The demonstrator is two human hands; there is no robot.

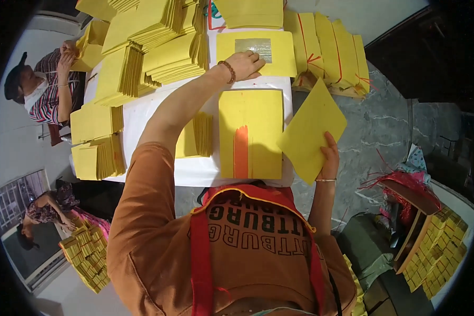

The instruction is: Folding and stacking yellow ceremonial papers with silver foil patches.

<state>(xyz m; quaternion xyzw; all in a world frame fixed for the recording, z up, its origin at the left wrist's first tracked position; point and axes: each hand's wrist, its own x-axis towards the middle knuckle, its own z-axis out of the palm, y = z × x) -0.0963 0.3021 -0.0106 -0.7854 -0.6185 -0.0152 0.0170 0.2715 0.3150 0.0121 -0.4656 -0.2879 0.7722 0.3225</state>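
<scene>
My left hand [246,65] lies with its fingers outstretched on a silver foil rectangle [253,44], at the middle of a yellow paper sheet [282,55]. It covers the foil's lower part. Off the table's right edge, my right hand [329,160] grips a yellow paper piece [313,126] by its lower right side, thumb on top; the fingers beneath are hidden. The piece is tilted, one corner pointing up. Between my arms, close to me, a yellow sheet with an orange stripe [241,152] lies flat on the white table [195,171].
Stacks of folded yellow paper [168,58] crowd the table's left side. Bundles tied with red string [332,52] stand at the far right. Two people [50,87] work at the left with yellow paper. More yellow bundles [437,247] lie at the lower right, near red strings [405,184].
</scene>
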